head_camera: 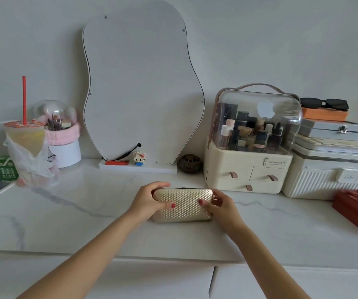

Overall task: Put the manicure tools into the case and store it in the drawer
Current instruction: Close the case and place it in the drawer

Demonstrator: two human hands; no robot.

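both hands, left hand [146,201] and right hand [221,205], grasp the closed gold case [183,205] on the marble surface [87,212]; cosmetics organizer [249,169] just behind, wavy mirror [141,93] beyond

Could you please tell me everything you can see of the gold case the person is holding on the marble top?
The gold textured rectangular case has rounded corners and a quilted, metallic-looking surface of small raised diamonds. It appears closed, with a dark clasp at its far top edge. It lies lengthwise on the white marble tabletop, in front of the wavy mirror. The left hand grips its left end, thumb on top; the right hand grips its right end likewise.
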